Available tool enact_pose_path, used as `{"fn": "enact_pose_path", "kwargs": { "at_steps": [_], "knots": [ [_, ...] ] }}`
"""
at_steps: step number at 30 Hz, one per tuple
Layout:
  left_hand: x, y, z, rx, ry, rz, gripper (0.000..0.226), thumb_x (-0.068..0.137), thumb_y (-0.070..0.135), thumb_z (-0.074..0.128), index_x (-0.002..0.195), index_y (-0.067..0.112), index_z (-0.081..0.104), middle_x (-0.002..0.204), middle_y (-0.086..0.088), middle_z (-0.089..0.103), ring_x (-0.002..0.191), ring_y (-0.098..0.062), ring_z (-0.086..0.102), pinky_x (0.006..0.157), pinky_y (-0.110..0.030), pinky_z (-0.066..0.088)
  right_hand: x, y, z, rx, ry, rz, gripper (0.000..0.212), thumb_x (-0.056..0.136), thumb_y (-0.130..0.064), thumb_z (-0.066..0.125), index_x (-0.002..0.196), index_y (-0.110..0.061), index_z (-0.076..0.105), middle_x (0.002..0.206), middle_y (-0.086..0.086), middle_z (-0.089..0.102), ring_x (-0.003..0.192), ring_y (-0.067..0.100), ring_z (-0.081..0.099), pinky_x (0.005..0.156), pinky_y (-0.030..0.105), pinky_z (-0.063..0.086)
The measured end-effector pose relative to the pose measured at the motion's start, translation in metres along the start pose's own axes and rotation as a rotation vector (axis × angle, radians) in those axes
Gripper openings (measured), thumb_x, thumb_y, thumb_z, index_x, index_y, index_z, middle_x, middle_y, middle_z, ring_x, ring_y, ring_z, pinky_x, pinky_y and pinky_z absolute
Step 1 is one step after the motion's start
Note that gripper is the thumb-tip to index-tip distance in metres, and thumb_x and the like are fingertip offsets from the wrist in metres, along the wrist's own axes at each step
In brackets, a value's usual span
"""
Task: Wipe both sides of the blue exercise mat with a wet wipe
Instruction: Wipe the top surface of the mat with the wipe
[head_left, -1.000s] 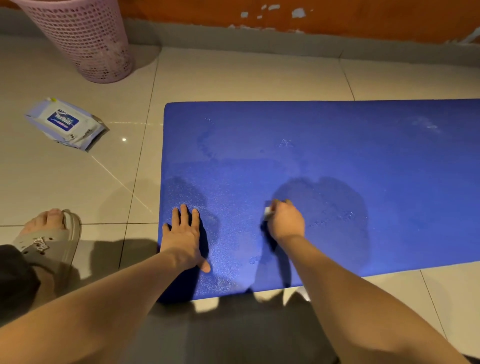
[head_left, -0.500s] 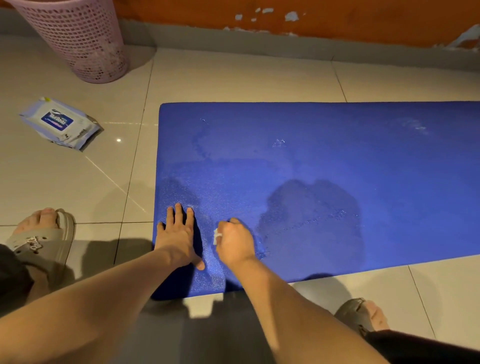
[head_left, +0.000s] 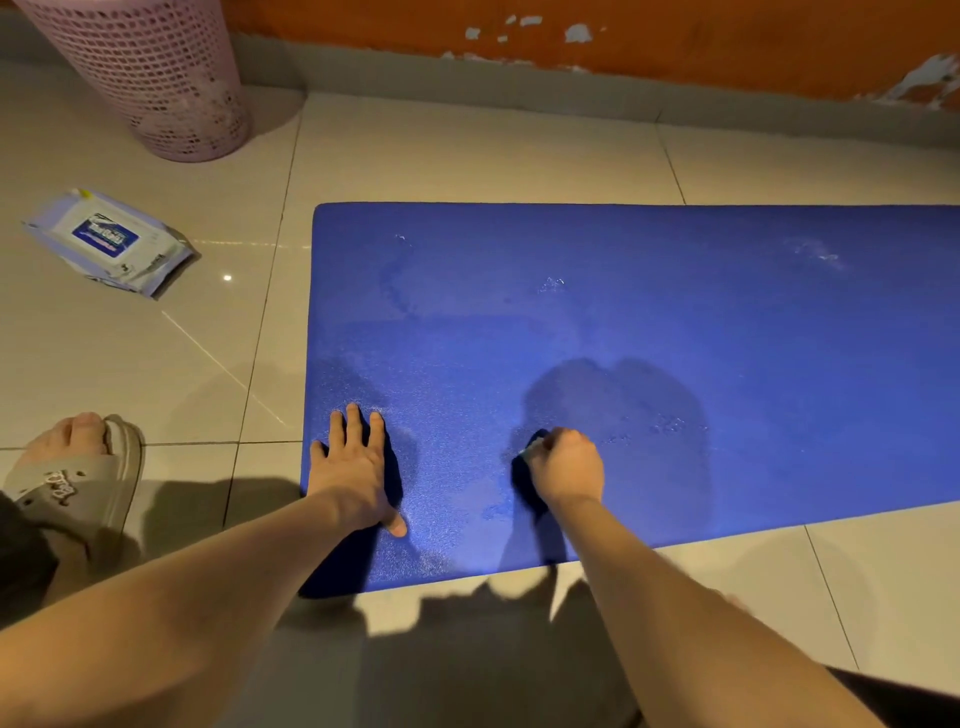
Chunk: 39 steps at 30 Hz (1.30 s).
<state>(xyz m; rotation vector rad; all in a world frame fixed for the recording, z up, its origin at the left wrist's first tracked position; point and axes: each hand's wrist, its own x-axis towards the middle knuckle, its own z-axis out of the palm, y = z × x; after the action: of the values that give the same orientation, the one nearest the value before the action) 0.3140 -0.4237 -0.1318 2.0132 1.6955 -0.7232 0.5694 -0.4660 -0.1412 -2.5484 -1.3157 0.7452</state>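
The blue exercise mat (head_left: 649, 338) is spread flat on the tiled floor (head_left: 467, 161). The left hand (head_left: 353, 473) is pressed on it, fingers straight and slightly apart. The wet wipe (head_left: 532, 448) is clamped in the right hand's (head_left: 566, 470) curled fingers against the mat.

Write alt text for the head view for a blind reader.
A right hand presses a wet wipe onto a blue exercise mat on a tiled floor, the left hand flat on the mat beside it. A wipes pack and a pink basket sit left of the mat.
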Motion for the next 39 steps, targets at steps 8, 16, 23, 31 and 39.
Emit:
{"fn": "enact_pose_path", "kwargs": {
  "at_steps": [8, 16, 23, 31, 39],
  "knots": [
    [0.0, 0.0, 0.0, -0.022, -0.005, 0.002, 0.166, 0.05, 0.066, 0.091, 0.158, 0.014, -0.023, 0.165, -0.016, -0.025, 0.153, -0.037, -0.021, 0.125, -0.054, 0.01, -0.064, -0.058, 0.058, -0.075, -0.225, -0.351, 0.013, 0.092, -0.017, 0.055, 0.1, -0.011, 0.064, 0.11, 0.01, 0.062, 0.099, 0.033, 0.061, 0.08, 0.039, 0.049],
    [0.001, -0.001, 0.001, -0.032, -0.004, 0.006, 0.166, 0.048, 0.067, 0.091, 0.158, 0.015, -0.022, 0.165, -0.016, -0.025, 0.153, -0.037, -0.021, 0.125, -0.055, 0.009, -0.024, -0.006, 0.015, -0.041, -0.115, -0.121, 0.011, 0.083, -0.015, 0.062, 0.092, -0.018, 0.068, 0.103, 0.006, 0.066, 0.089, 0.031, 0.066, 0.07, 0.034, 0.049],
    [0.002, -0.001, 0.001, -0.003, -0.011, -0.001, 0.167, 0.048, 0.068, 0.091, 0.157, 0.013, -0.024, 0.165, -0.017, -0.024, 0.153, -0.038, -0.02, 0.125, -0.055, 0.01, -0.015, 0.019, -0.001, -0.04, 0.007, 0.109, 0.014, 0.092, -0.022, 0.061, 0.103, -0.013, 0.059, 0.113, 0.014, 0.058, 0.092, 0.037, 0.063, 0.073, 0.037, 0.045],
    [0.0, 0.0, -0.001, 0.0, -0.011, 0.002, 0.166, 0.05, 0.067, 0.091, 0.157, 0.014, -0.024, 0.165, -0.017, -0.022, 0.153, -0.039, -0.018, 0.125, -0.055, 0.011, -0.084, -0.047, 0.057, -0.076, -0.161, -0.185, 0.033, 0.095, -0.018, 0.055, 0.127, -0.014, 0.054, 0.127, 0.01, 0.054, 0.107, 0.033, 0.062, 0.083, 0.038, 0.048],
    [0.002, 0.0, 0.0, -0.01, -0.005, -0.002, 0.168, 0.047, 0.067, 0.092, 0.158, 0.014, -0.022, 0.165, -0.017, -0.022, 0.153, -0.039, -0.018, 0.124, -0.056, 0.013, -0.069, -0.023, 0.036, -0.123, -0.222, -0.264, 0.018, 0.087, -0.013, 0.057, 0.104, -0.018, 0.058, 0.111, 0.007, 0.06, 0.094, 0.032, 0.063, 0.069, 0.035, 0.043]
  ]
}}
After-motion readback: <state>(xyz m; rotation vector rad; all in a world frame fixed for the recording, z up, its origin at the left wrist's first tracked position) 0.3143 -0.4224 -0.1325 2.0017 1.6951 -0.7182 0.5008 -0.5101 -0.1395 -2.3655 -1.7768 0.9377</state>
